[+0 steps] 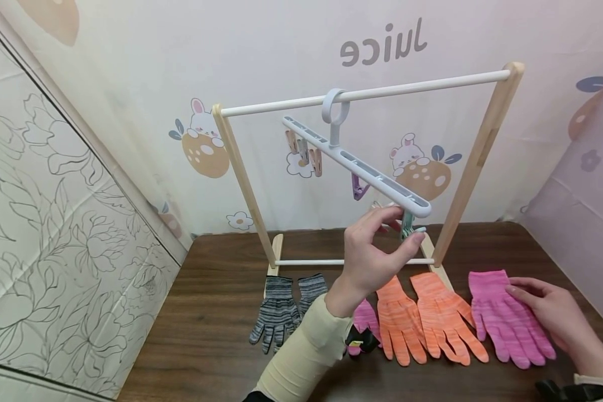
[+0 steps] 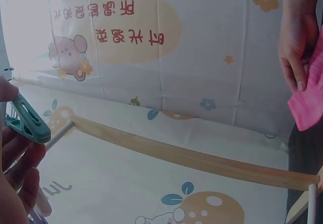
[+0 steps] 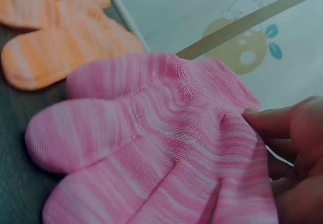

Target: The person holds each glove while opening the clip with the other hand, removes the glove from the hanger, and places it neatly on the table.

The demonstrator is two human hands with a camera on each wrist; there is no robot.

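Note:
My left hand [image 1: 369, 254] pinches a green clothespin [image 1: 407, 224] at the near end of a pale grey clip hanger [image 1: 369, 173]. The left wrist view shows this clothespin [image 2: 29, 120] between thumb and fingers. On the right, my right hand [image 1: 558, 312] pinches the cuff edge of a pink glove [image 1: 510, 321], thumb on top and fingers behind, as the right wrist view shows. Two orange gloves [image 1: 439, 312] lie beside it on the table. A second pink glove [image 1: 365, 315] is partly hidden by my left arm, and so are striped grey gloves [image 1: 276, 307].
The hanger hooks over the white bar [image 1: 422, 87] of a wooden rack [image 1: 492, 139]. Pink and grey clothespins [image 1: 303, 152] and a purple one [image 1: 359, 186] hang from it. The brown table [image 1: 196, 312] meets a printed backdrop [image 1: 271, 50].

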